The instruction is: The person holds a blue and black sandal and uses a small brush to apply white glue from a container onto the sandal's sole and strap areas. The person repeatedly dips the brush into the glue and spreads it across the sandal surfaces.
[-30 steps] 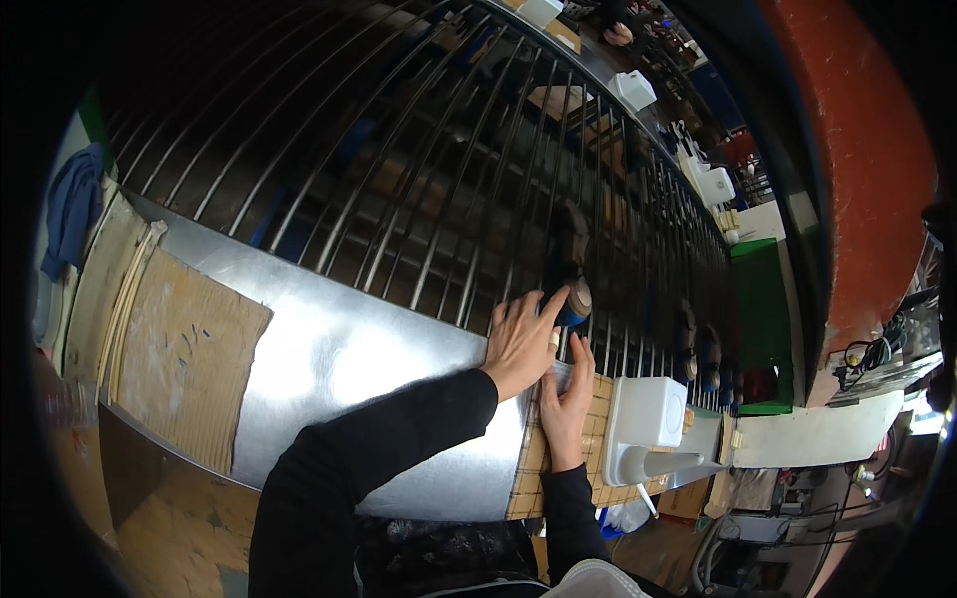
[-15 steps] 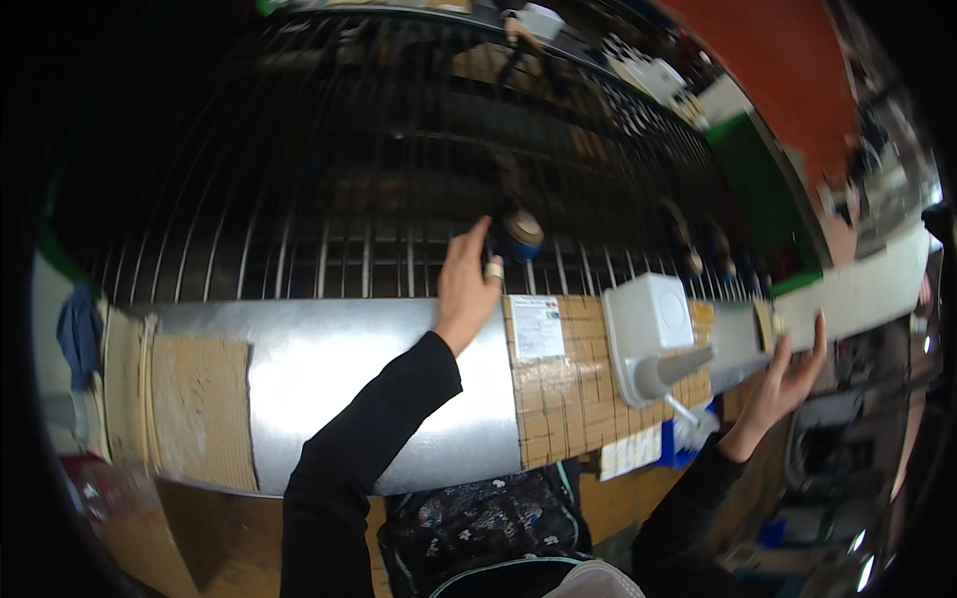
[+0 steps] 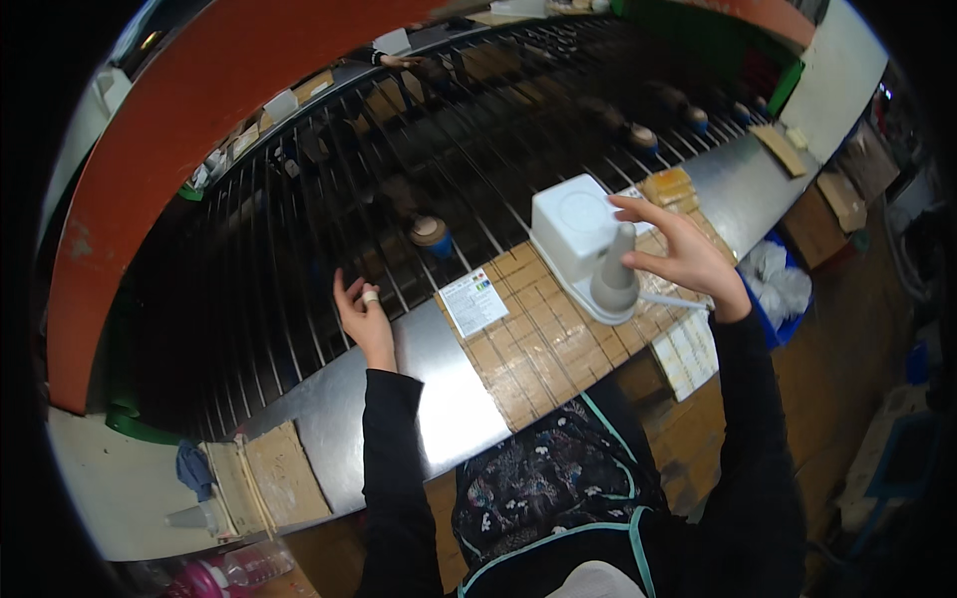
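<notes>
On a metal ledge before a rack of bars, a cardboard mat bears a label at left, and a box behind a cone farther right.

Leftward from the right hand, the way is blocked by a grey cone and a white box; a free path is offered over the flat cardboard between cone and left hand.
</notes>
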Available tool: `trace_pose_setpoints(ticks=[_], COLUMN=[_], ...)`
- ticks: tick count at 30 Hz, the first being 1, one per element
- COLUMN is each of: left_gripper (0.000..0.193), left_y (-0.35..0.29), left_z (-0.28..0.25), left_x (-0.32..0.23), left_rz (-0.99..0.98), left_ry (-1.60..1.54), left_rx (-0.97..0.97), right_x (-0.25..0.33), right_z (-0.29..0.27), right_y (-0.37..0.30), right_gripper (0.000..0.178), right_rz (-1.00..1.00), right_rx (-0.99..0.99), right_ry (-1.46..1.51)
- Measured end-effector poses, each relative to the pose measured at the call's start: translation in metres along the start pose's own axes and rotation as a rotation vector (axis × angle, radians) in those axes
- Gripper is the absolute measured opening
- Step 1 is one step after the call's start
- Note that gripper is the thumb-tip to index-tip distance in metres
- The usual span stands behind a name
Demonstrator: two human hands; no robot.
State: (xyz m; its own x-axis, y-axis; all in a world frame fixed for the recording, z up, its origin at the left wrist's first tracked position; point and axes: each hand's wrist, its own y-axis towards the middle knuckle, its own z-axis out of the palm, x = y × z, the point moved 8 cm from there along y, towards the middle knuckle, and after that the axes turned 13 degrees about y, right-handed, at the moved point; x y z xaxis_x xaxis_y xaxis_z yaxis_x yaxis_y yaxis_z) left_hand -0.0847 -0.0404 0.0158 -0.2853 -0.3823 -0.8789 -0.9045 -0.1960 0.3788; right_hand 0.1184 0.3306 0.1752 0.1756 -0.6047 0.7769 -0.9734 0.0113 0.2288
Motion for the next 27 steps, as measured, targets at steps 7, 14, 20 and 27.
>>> trace_pose_setpoints(ticks=[7, 14, 20, 27], left_gripper=[0.050, 0.045, 0.043, 0.040], left_y=[0.002, 0.000, -0.001, -0.002], left_z=[-0.003, -0.003, -0.003, -0.002], left_x=[0.023, 0.017, 0.019, 0.021], left_rz=[-0.064, -0.077, -0.080, -0.154], left_ry=[-0.060, 0.016, -0.028, -0.026], left_rx=[0.013, 0.006, -0.014, -0.043], right_x=[-0.012, -0.169, -0.252, -0.030], right_z=[-0.094, -0.239, -0.245, -0.154], right_y=[-0.024, -0.078, -0.079, -0.040], right_gripper=[0.047, 0.082, 0.103, 0.056], right_rz=[-0.286, 0.138, 0.289, -0.233], right_rx=[-0.358, -1.079, -0.878, -0.862], right_ry=[0.166, -0.448, -0.510, -0.370])
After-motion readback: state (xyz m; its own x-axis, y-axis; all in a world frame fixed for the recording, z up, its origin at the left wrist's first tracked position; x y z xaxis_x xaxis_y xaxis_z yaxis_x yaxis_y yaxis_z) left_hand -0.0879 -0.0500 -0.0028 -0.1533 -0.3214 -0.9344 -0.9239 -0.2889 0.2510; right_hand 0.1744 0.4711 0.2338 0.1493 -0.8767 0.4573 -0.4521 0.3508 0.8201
